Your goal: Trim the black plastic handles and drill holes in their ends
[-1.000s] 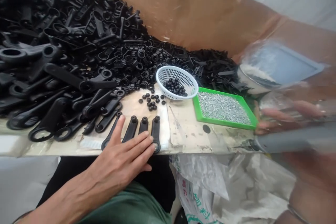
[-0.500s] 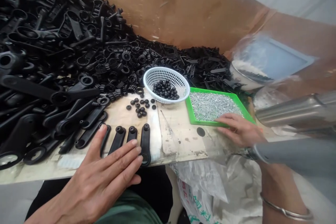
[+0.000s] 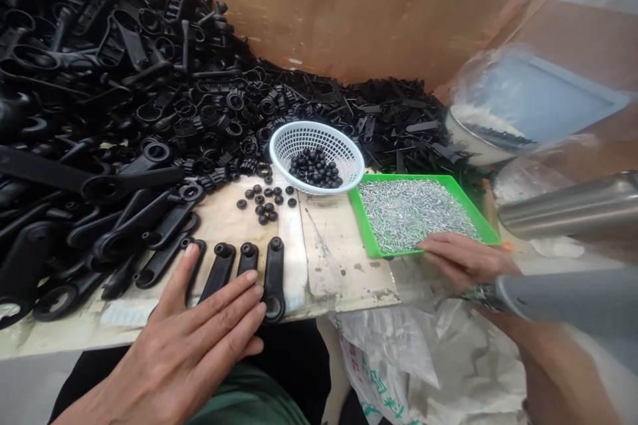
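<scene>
Writing: green print on the white sack (image 3: 383, 372) below the bench edge, characters partly cut off and creased, not legible; no other labels readable.

Left hand (image 3: 199, 332): flat, palm down, fingers spread wide, holding nothing; fingertips (image 3: 252, 277) rest on the near ends of a row of four black levers (image 3: 239, 269) lying side by side on the board (image 3: 343, 259), eye ends pointing away; forearm enters from lower left.

Right hand (image 3: 461, 259): palm down at the near right corner of the green tray (image 3: 371, 239), fingers slightly curled and touching the tray rim beside the heap of small steel pins (image 3: 413, 212); whether a pin is pinched cannot be told; a grey tool body (image 3: 563, 295) lies across the wrist, blurred.

Surroundings: white basket (image 3: 319, 139) just left of the tray, part filled with black beads (image 3: 315, 169); loose black washers (image 3: 264, 202) on the board between basket and levers; thin pick (image 3: 319, 236) lying near the tray; large heap of black parts (image 3: 100, 93) behind and to the left, against a brown cardboard wall (image 3: 349, 13); steel tube (image 3: 573, 206) at right, blurred.
</scene>
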Available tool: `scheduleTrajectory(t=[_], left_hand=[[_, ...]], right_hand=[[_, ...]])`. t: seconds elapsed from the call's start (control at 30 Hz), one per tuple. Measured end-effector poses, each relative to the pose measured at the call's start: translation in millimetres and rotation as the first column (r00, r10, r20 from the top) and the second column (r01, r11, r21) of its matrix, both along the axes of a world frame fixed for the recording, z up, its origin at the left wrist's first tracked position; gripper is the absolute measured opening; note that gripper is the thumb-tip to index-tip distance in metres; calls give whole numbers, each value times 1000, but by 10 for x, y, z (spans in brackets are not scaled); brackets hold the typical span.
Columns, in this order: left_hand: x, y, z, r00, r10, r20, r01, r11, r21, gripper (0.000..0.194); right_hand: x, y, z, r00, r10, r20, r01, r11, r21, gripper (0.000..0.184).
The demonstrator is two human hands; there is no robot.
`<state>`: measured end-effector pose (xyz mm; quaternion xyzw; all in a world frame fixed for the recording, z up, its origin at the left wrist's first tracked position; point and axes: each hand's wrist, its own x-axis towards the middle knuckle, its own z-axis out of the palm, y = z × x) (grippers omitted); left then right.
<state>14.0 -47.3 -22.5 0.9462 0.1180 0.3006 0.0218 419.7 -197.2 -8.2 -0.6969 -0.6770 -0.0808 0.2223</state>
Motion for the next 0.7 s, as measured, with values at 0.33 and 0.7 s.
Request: scheduleTrajectory(t=[0.33, 0.7], left_hand=[[90, 6, 97, 998, -57, 29, 58, 998, -23, 14], [-66, 186, 66, 979, -174, -106, 191, 966, 176, 23]], right_hand=[[-46, 623, 401, 950, 287, -122, -306, 933, -188, 25], [366, 693, 359, 979, 197, -62, -206, 908, -366, 34]])
